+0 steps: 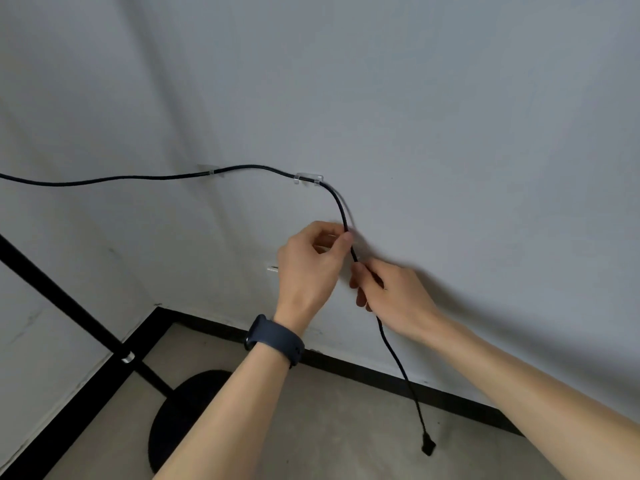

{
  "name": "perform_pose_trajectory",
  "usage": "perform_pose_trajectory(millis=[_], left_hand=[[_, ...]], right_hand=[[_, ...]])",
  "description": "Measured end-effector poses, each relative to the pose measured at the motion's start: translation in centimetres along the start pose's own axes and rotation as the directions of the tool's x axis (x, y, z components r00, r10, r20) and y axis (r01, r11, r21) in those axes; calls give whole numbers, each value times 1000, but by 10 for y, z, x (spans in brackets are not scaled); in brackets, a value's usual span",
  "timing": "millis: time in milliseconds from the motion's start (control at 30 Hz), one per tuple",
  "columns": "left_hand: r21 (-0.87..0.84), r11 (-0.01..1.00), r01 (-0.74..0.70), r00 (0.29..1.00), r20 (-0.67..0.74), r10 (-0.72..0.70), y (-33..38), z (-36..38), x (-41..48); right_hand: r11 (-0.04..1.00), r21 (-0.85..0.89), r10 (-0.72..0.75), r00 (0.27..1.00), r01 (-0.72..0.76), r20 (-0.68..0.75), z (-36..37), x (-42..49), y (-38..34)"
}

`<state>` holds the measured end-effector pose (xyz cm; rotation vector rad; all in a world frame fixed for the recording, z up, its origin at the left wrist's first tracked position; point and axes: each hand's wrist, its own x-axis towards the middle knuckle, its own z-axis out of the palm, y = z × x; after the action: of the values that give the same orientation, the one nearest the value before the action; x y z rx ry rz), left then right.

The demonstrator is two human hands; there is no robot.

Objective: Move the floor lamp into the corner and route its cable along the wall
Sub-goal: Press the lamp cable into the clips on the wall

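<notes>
So the backdrop was a plain grey wall [450, 98] meeting a beige floor [329, 427] with a black skirting strip [381, 370] along the bottom. Your floor lamp was already tucked into the corner at lower left, its round black base [183, 410] flat on the floor and its pole [62, 296] slanting up out of view.

The cable [104, 181] came in from the left edge, ran roughly level along the wall through a first clear clip [212, 172], then a second clear clip [308, 178], and right after that bent downward. That's where you had it. Your left hand [311, 261], the one with the dark watch [275, 337], was pinching the cord between thumb and fingertips just below the bend. Your right hand [391, 289] was closed around the same cord just beneath, nearly touching the left. Below your right hand the rest hung loose, close to vertical, with the plug end [428, 446] dangling near floor height, not plugged into anything I could see.

The bit that mattered: there was a small pale fitting [273, 269] on the wall, peeking out just left of your left hand, lower than the second clip. Probably a third clip, though it was too small to be sure. The held stretch ran up-down, lying just right of it, so I'd guess the next move was swinging the cord left and pressing it in. Left hand was clearly the closer one.
</notes>
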<state>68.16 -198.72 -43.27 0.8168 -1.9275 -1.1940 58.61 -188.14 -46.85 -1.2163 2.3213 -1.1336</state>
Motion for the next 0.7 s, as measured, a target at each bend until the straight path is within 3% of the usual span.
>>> perform_pose_trajectory(millis=[167, 300, 467, 700], left_hand=[[-22, 999, -32, 993, -117, 30, -12, 6, 7], [-121, 992, -46, 982, -187, 23, -26, 8, 3], [-261, 964, -45, 974, -225, -16, -26, 9, 8], [-479, 878, -21, 961, -251, -114, -21, 20, 3]], right_hand=[[995, -12, 100, 973, -100, 206, 13, -13, 31], [987, 38, 142, 963, -155, 228, 22, -21, 48], [994, 40, 103, 995, -104, 12, 29, -24, 50], [990, 68, 135, 958, -121, -252, 34, -26, 49]])
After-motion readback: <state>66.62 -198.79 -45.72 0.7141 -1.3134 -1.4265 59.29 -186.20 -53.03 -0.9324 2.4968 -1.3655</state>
